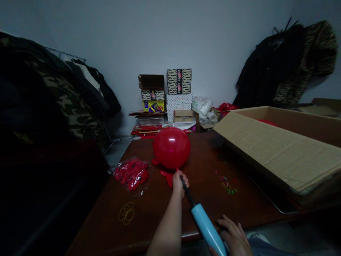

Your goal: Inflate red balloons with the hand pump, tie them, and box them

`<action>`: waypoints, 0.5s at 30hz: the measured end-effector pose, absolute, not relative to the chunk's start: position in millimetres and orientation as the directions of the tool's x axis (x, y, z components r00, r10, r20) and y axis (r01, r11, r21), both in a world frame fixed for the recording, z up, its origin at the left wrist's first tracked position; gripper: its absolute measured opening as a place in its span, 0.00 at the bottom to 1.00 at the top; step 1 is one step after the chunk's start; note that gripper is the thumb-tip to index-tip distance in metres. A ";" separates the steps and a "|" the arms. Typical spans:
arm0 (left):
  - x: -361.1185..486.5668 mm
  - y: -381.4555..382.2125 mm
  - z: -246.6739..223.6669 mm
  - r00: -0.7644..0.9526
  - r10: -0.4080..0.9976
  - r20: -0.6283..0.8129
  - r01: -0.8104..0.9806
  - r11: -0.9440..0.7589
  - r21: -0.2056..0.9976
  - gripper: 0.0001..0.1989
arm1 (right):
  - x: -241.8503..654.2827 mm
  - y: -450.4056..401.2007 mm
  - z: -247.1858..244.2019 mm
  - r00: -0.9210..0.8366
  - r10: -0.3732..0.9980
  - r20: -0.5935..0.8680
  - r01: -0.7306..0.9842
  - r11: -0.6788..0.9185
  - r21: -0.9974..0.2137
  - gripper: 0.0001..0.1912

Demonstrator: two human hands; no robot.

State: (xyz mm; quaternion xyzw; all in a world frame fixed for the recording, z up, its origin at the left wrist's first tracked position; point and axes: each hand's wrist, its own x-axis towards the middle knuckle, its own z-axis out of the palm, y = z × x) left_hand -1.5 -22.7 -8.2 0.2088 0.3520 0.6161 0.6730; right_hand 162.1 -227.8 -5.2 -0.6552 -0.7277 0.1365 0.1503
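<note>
A red balloon (172, 147), round and inflated, stands above the table at the end of a balloon pump (209, 229) with a light blue barrel and a black rod. My left hand (180, 183) is closed around the balloon's neck and the tip of the rod. At the pump's lower end is my right hand (234, 236), its thumb on one side of the barrel and its fingers on the other; the barrel's end is out of frame. Under the balloon lies a limp red piece (167, 177), partly hidden.
On the brown table (149, 220) lie a clear bag of red balloons (131, 174), yellow rubber bands (126, 213) and small coloured bits (227, 186). A large open carton (282, 149) fills the right side, above a dark flat device (274, 197). Stacked boxes (179, 101) stand behind.
</note>
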 end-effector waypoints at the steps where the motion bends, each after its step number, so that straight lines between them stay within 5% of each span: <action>1: -1.7 -22.9 -8.2 -0.005 0.976 -0.217 -0.684 0.155 0.712 0.14 | 159.7 -223.5 -0.1 -0.109 0.994 0.029 0.906 0.111 -0.409 0.17; 15: -2.8 -17.3 -7.3 -0.031 0.980 -0.199 -0.689 0.123 0.715 0.15 | 123.2 -189.7 22.9 0.007 0.994 0.107 0.935 0.031 -0.352 0.25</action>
